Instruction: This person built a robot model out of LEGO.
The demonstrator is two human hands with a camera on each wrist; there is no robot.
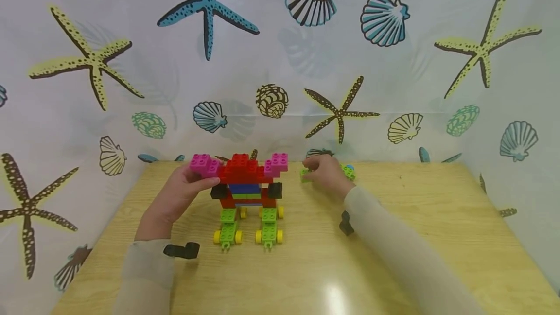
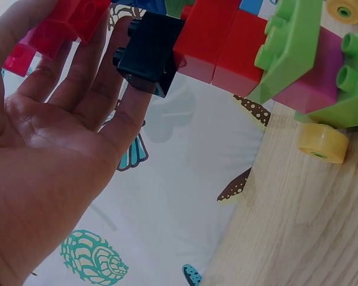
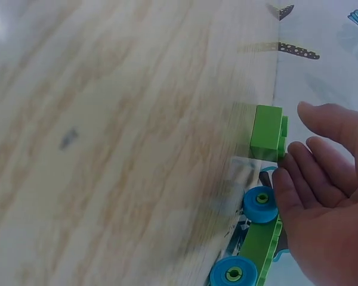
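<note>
A toy-brick build (image 1: 240, 174) stands on the table. It has red bricks on top, pink brick arms, black side bricks, a blue middle and two green wheeled bases with yellow wheels. My left hand (image 1: 175, 191) holds it by the pink bricks (image 1: 200, 163) on its left, thumb in front, fingers behind; in the left wrist view a finger touches a black brick (image 2: 152, 50). Toward the back, my right hand (image 1: 327, 174) is beside a green brick (image 3: 267, 132), thumb apart from the fingers. Near its fingertips lies a green wheeled base (image 3: 259, 247) with blue wheels.
The wooden table (image 1: 393, 247) meets a white curtain (image 1: 262, 57) printed with starfish and shells along its back and sides. Both wrists carry black straps, the left strap (image 1: 181, 250) close to the build's front wheels.
</note>
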